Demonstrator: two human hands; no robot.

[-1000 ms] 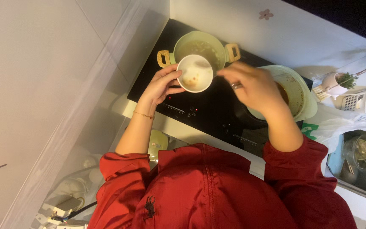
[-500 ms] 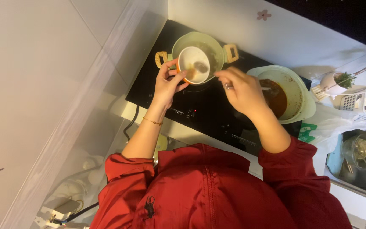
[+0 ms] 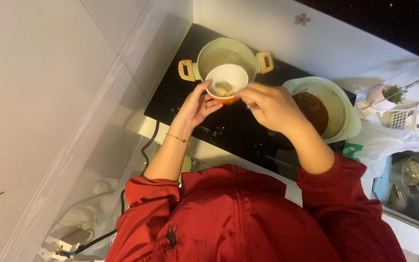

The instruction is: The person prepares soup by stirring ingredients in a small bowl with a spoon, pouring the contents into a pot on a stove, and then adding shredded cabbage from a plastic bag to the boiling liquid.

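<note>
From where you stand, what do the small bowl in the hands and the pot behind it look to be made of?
The small bowl looks like glazed ceramic: smooth white inside, orange outside, with a thick rim. The pot seems enamelled metal, pale green and glossy, with tan looped handles that could be wood or plastic. Neither can be told for sure by look alone.

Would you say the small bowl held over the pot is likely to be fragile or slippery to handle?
The small bowl looks like glazed ceramic, so probably rigid and breakable if dropped. Its smooth surface may be slippery; the left hand and right hand both steady it. It hangs above the pot, so its contents could spill.
</note>
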